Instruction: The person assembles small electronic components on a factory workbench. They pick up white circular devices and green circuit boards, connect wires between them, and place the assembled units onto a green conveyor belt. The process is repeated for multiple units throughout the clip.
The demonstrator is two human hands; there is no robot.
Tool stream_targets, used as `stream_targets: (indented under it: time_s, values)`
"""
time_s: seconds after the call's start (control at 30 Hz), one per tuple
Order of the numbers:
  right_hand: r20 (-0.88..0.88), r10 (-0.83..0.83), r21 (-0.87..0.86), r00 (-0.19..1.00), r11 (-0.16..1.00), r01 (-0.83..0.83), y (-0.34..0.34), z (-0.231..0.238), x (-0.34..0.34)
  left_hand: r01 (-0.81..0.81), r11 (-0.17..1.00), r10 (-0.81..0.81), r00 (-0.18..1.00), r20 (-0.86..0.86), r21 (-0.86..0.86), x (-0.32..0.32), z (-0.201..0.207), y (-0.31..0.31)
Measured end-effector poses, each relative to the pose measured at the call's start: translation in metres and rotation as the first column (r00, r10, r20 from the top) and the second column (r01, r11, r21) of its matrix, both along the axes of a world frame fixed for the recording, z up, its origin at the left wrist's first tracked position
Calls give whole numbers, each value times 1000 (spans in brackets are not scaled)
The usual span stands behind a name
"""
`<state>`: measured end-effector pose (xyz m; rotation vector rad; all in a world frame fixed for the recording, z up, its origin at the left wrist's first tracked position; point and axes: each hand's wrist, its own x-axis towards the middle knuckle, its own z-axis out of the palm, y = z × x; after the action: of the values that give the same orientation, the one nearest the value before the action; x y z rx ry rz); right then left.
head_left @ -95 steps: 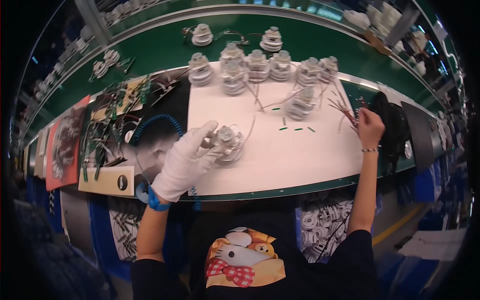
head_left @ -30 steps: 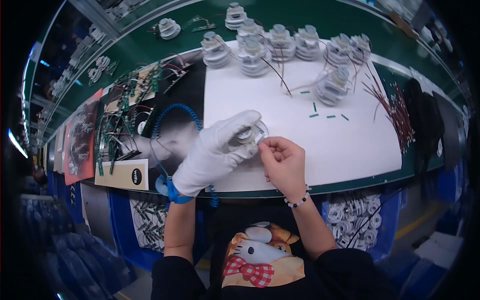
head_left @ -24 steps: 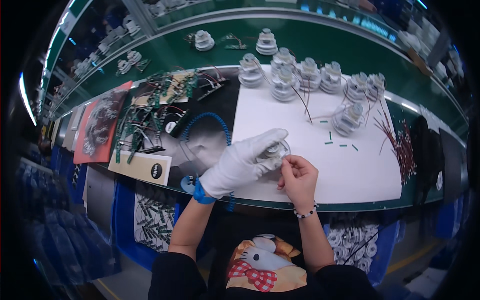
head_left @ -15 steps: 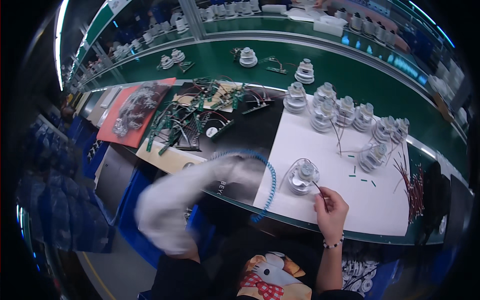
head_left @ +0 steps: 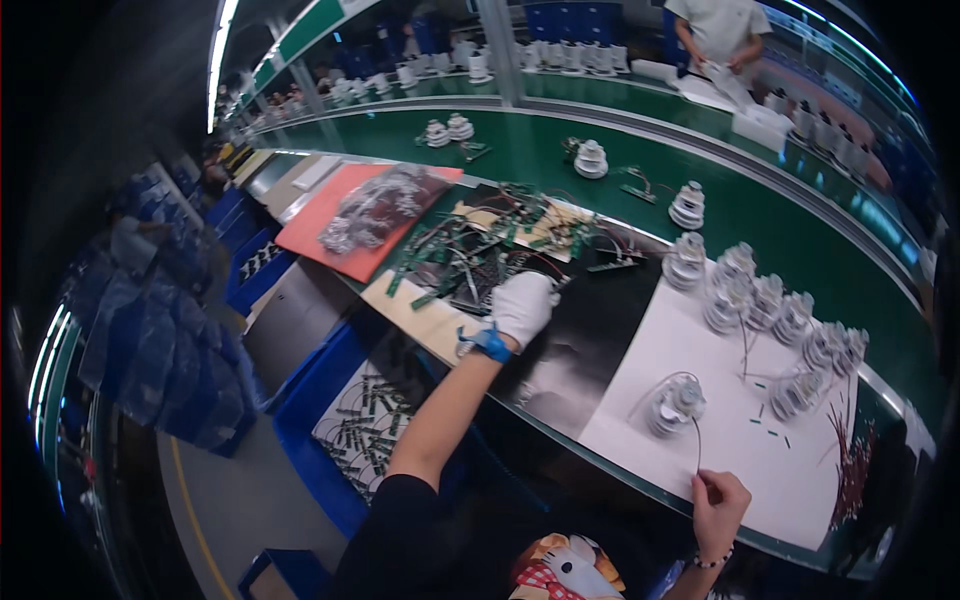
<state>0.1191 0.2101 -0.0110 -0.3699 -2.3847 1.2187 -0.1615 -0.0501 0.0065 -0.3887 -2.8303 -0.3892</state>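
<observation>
My left hand [head_left: 524, 308], in a white glove with a blue strap [head_left: 489, 344] at the wrist, reaches the near side of a heap of green circuit boards [head_left: 470, 245] with thin wires. Its fingertips are hidden, so whether it grips a board cannot be made out. My bare right hand [head_left: 722, 505], wearing a beaded bracelet, pinches the end of a thin dark wire [head_left: 698, 445]. That wire runs up to a round white stepped unit [head_left: 678, 405] with a clear top, standing on a white sheet [head_left: 640, 420].
Several similar white units [head_left: 765, 300] stand along the sheet's far side. A bundle of red-brown wires [head_left: 855, 465] lies at the right edge. Left are a pink sheet [head_left: 300, 238] bearing a clear bag [head_left: 375, 215] and a blue bin [head_left: 300, 435] of boards. A person [head_left: 722, 40] works across the line.
My left hand has gone from a blur over the dark mat to the board heap. The right hand still pinches the wire. The whole view has shifted, showing more of the left side.
</observation>
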Motion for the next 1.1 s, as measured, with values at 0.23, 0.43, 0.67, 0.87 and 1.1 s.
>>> stream_targets:
  time_s: [0.23,0.43,0.67,0.87,1.1]
  values:
    - [93,97,-176,991,981,-80,-3,-13,-2,131,985,-149,975,-167,-112,75,-5,10]
    - [12,276,-870,961,476,-125,-9,-1,5,410,897,-437,877,-199,-163,78,-21,-6]
    - [-96,373,-922,923,315,-223,-32,-8,3,199,978,-210,946,248,67,57,8,9]
    - [-119,421,-913,900,311,-266,-36,6,-8,244,970,-241,950,200,7,70,12,11]
    - [-185,323,-900,928,323,-292,-55,9,-24,-209,739,-469,522,713,640,158,61,24]
